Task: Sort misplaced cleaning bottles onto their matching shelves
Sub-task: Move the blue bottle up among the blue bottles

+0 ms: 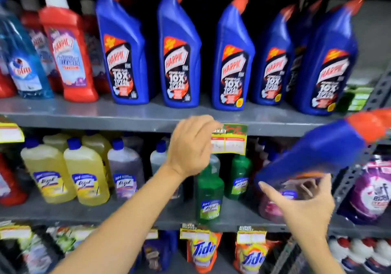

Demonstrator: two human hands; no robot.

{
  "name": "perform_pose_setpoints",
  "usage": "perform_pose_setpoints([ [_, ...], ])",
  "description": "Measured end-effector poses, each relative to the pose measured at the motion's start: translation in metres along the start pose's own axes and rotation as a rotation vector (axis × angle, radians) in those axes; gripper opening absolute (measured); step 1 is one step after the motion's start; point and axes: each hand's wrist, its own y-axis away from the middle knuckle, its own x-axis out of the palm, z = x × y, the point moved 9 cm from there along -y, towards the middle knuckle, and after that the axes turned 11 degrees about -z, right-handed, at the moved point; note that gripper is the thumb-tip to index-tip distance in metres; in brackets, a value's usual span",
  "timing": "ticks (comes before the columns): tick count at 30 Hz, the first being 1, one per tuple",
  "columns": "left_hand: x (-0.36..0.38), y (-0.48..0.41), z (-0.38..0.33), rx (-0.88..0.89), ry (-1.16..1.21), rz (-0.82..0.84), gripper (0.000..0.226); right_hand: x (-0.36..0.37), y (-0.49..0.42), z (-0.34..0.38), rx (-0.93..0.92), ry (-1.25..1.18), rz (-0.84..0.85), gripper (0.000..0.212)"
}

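Note:
My right hand (300,201) grips a blue Harpic bottle (317,153) by its base, tilted so its red cap points up and right, in front of the middle shelf. Several matching blue Harpic bottles (182,49) stand in a row on the top shelf (127,115). My left hand (190,146) is curled over the top of a green Lizol bottle (209,191), which stands at the front edge of the middle shelf (148,214); the bottle's cap is hidden under my palm. Another green bottle (240,176) stands behind it.
Yellow Lizol bottles (84,176) and a purple one (124,172) fill the middle shelf's left side. Red Harpic (69,51) and a blue Colin bottle (25,62) stand top left. Tide pouches (203,250) sit below. A slotted metal upright (347,182) and purple packs (372,189) are on the right.

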Motion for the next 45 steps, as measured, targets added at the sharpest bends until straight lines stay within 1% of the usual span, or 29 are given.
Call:
perform_pose_setpoints([
  [1, -0.004, -0.015, 0.004, 0.006, -0.042, -0.023, 0.033, 0.003, -0.015, 0.017, -0.038, -0.024, 0.011, 0.088],
  [3, -0.003, -0.031, 0.018, -0.022, -0.117, 0.006, 0.030, 0.012, -0.044, 0.045, -0.089, -0.044, 0.027, 0.095],
  [7, 0.025, -0.016, 0.056, -0.076, -0.339, 0.238, 0.036, 0.035, -0.095, 0.081, -0.179, 0.023, 0.022, 0.110],
  [9, 0.033, -0.005, 0.062, -0.069, -0.365, 0.318, 0.037, 0.048, -0.113, 0.090, -0.194, 0.095, 0.018, 0.113],
  [10, 0.034, -0.004, 0.062, -0.071, -0.359, 0.325, 0.036, 0.055, -0.121, 0.091, -0.191, 0.139, 0.025, 0.118],
  [13, 0.030, -0.006, 0.061, -0.074, -0.340, 0.309, 0.036, 0.074, -0.132, 0.092, -0.149, 0.253, 0.060, 0.126],
  [16, 0.030, -0.004, 0.060, -0.025, -0.342, 0.293, 0.036, 0.086, -0.139, 0.081, -0.094, 0.326, 0.106, 0.116],
  [20, 0.030, -0.003, 0.059, -0.003, -0.346, 0.252, 0.035, 0.094, -0.146, 0.075, -0.076, 0.421, 0.192, 0.117],
  [24, 0.029, 0.000, 0.061, -0.007, -0.365, 0.189, 0.034, 0.093, -0.137, 0.075, -0.092, 0.393, 0.183, 0.115],
  [27, 0.029, 0.001, 0.062, 0.010, -0.372, 0.155, 0.034, 0.093, -0.129, 0.077, -0.122, 0.355, 0.175, 0.129],
  [29, 0.028, 0.000, 0.061, 0.029, -0.371, 0.136, 0.033, 0.093, -0.129, 0.081, -0.140, 0.357, 0.159, 0.133],
  [31, 0.029, 0.001, 0.060, 0.048, -0.375, 0.125, 0.033, 0.097, -0.131, 0.078, -0.134, 0.378, 0.178, 0.132],
  [36, 0.030, 0.003, 0.062, 0.081, -0.386, 0.095, 0.032, 0.102, -0.143, 0.068, -0.100, 0.402, 0.203, 0.120],
  [45, 0.030, 0.004, 0.062, 0.096, -0.402, 0.065, 0.033, 0.112, -0.157, 0.054, -0.070, 0.450, 0.117, 0.121],
])
